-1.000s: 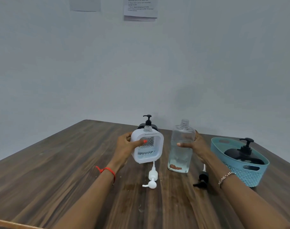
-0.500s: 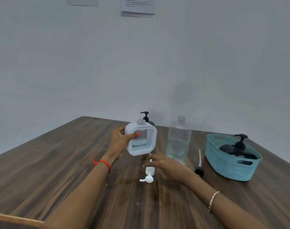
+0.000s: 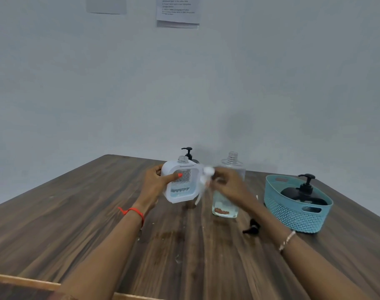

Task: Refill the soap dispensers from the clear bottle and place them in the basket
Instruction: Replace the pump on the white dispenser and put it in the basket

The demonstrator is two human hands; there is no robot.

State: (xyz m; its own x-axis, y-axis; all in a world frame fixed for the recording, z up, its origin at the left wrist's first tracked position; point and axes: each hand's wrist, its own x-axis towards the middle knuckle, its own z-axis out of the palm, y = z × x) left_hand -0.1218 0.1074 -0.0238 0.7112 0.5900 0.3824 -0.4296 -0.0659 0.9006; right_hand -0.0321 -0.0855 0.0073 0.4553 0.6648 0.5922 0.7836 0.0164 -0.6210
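Plain workroom, wooden table [image 3: 76, 224], wall notices [image 3: 177, 9]

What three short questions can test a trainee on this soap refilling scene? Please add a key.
1. True or false: the white dispenser, held in the left hand, has no pump on its neck.
2. What is in the basket? A: a black dispenser; B: a sponge; C: a cup.
3. Which hand holds the white pump?
Key: 1 true; 2 A; 3 the right hand.
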